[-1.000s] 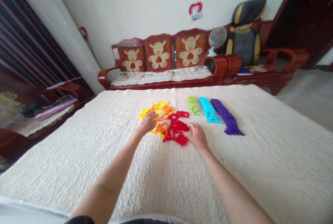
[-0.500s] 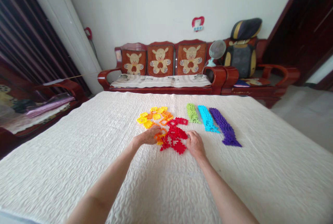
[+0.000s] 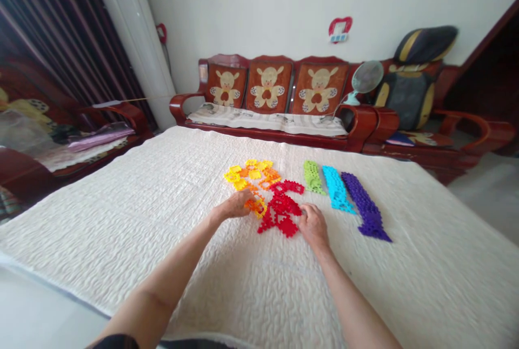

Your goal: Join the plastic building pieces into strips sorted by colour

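Toothed plastic building pieces lie in a loose heap on a quilted cream cover (image 3: 170,176). My left hand (image 3: 236,204) is closed, its curled fingers at an orange piece (image 3: 252,203) on the heap's near left side; the fingertips are partly hidden. The red pieces (image 3: 286,205) spread to the right of it. Beside their right edge rests my right hand (image 3: 314,224), fingers bent and apart, touching the red with no piece visibly gripped. Yellow pieces (image 3: 235,175) lie beyond my left hand. Further right are joined strips in green (image 3: 313,177), light blue (image 3: 336,189) and purple (image 3: 365,205).
Behind the covered surface stands a wooden sofa (image 3: 259,130) with bear-patterned cushions (image 3: 270,88). A small fan (image 3: 367,77) sits by its right arm. A chair with a massage pad (image 3: 407,94) is at the right, another wooden seat (image 3: 133,116) at the left.
The view has turned left, so the scene sits further right. My left hand has drawn the orange and yellow pieces slightly away from the red ones. The right hand stays beside the red.
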A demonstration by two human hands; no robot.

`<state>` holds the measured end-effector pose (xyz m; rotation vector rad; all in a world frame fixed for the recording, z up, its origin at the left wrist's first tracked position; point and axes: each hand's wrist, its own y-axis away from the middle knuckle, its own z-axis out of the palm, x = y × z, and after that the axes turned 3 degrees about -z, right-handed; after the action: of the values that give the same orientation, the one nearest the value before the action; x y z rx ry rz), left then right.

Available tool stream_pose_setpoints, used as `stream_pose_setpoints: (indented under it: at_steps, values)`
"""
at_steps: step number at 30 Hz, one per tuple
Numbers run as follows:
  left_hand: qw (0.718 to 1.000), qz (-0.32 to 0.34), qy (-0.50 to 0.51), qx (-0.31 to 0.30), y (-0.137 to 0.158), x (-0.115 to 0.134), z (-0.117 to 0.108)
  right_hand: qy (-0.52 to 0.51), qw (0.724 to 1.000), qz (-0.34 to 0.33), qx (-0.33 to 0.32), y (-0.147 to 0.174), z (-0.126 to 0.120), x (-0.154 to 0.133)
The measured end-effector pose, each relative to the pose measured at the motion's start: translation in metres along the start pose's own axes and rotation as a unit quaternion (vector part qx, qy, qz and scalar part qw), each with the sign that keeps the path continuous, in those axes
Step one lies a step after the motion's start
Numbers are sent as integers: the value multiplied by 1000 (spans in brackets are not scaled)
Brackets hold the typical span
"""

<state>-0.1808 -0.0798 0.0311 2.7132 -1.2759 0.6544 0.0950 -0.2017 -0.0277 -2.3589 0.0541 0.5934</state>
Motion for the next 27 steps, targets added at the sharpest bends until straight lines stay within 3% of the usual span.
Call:
stream_pose_setpoints:
  at_steps: [7,14,22,27]
  values:
    - [997,2,61,47,5,0,-3,-7,1000,5,-15,-2,-2,-1]
    - [989,-47,113,78,-7,3,0,-9,1000,9,-7,-1,-1,-1]
    - [989,-71,86,100,-48,35,-1,-20,1000,8,-6,-2,-3,-5]
    - [980,-149,23,127,-56,27,-18,-25,1000,8,-1,-2,-4,-6]
